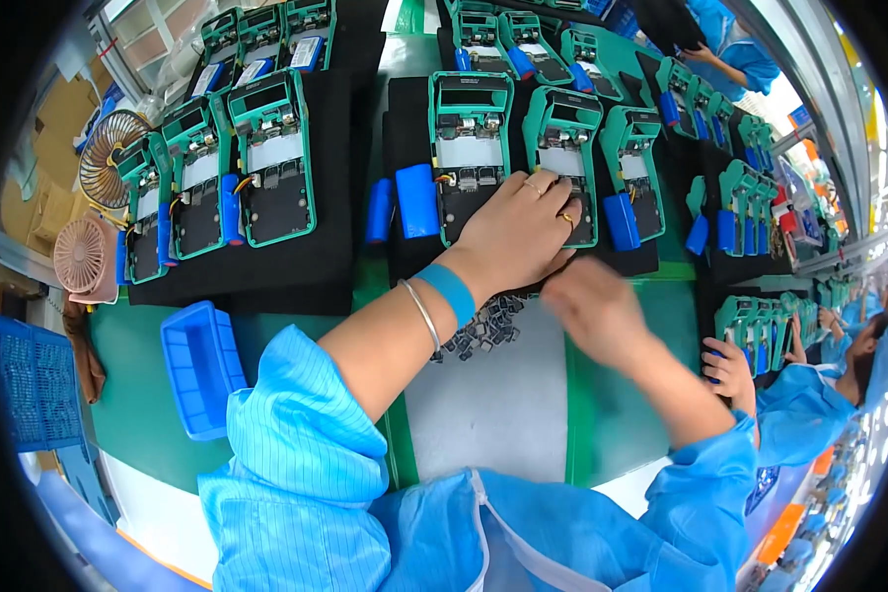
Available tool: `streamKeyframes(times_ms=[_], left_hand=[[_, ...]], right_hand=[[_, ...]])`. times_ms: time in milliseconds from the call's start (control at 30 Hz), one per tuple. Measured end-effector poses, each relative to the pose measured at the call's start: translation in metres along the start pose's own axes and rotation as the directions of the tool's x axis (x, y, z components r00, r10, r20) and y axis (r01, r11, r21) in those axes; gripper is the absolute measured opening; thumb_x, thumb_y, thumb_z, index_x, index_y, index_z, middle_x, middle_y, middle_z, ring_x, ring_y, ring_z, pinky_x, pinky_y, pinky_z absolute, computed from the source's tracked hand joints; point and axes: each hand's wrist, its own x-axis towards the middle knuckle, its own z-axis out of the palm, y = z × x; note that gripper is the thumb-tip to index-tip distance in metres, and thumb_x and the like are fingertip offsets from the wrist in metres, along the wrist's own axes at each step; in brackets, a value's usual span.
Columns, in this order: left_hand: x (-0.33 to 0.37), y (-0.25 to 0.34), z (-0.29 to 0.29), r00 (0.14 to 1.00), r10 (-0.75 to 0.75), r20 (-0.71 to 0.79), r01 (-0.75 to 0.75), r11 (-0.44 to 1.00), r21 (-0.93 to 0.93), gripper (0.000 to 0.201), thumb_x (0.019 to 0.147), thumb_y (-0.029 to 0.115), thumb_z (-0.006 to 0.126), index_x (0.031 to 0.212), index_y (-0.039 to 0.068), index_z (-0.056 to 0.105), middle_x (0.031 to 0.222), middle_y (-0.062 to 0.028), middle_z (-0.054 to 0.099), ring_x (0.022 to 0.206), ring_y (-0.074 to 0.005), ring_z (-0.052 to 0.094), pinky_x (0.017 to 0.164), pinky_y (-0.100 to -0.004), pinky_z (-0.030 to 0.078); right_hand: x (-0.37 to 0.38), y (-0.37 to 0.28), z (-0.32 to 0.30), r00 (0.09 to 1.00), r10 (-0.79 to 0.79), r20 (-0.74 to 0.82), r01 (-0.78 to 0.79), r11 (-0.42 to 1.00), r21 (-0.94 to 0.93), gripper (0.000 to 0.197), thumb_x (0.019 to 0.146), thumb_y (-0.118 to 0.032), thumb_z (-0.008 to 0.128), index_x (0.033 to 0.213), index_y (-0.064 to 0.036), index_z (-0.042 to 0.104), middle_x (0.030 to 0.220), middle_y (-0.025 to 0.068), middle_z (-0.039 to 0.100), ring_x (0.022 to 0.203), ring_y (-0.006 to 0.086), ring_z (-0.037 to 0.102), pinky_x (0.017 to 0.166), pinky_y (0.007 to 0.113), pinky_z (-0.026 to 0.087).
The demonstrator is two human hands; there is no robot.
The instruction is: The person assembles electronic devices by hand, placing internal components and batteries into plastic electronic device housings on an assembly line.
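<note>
My left hand (523,229) lies over the lower part of the middle green-framed handheld device (562,113) in the nearest row. Its fingers bend down onto that device, and their tips are hidden. My right hand (598,308) is smeared by motion, just below and to the right of the left, near the device's bottom edge; whether it holds anything does not show. Partly under my left wrist lies a heap of small dark square parts (481,333). On either side stand another opened device (472,99) and a third device (633,148), with blue battery packs (419,200) beside them.
Black mats (335,252) carry more opened devices (276,148) to the left and behind. A blue bin (202,370) sits at the left on the green table (133,395). Two small fans (84,255) stand at the left edge. At the right, a co-worker's hand (728,370) touches devices.
</note>
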Motion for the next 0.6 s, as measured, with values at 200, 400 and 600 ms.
streamKeyframes(times_ms=[200,400,600], left_hand=[[0.002,0.003,0.001,1.0,0.002,0.017,-0.003,1.0,0.001,0.051,0.082,0.036,0.073,0.121,0.005,0.064,0.13,-0.0104,0.058,0.126,-0.0281,0.047,0.103,-0.0426,0.043],[0.0,0.001,0.001,1.0,0.014,0.008,-0.014,1.0,0.025,0.049,0.084,0.036,0.072,0.122,0.005,0.065,0.13,-0.0112,0.058,0.126,-0.028,0.048,0.104,-0.0422,0.042],[0.005,0.002,-0.004,0.999,0.047,-0.002,-0.047,0.999,0.026,0.049,0.083,0.035,0.072,0.121,0.005,0.066,0.129,-0.0106,0.059,0.124,-0.0285,0.049,0.11,-0.0452,0.036]], right_hand=[[-0.05,-0.025,0.04,0.959,0.255,0.124,-0.268,0.957,0.11,0.018,0.081,-0.011,0.074,0.096,-0.0048,0.067,0.092,0.0108,0.062,0.088,0.0318,0.062,0.074,0.041,0.054],[-0.052,-0.02,0.048,0.941,0.305,0.147,-0.325,0.936,0.138,0.018,0.081,-0.013,0.074,0.096,-0.0047,0.068,0.095,0.0127,0.063,0.094,0.0335,0.061,0.08,0.043,0.053],[-0.058,-0.007,0.03,0.937,0.284,0.202,-0.307,0.947,0.094,0.015,0.083,-0.013,0.07,0.094,-0.0044,0.065,0.097,0.0141,0.064,0.095,0.034,0.062,0.079,0.044,0.053]])
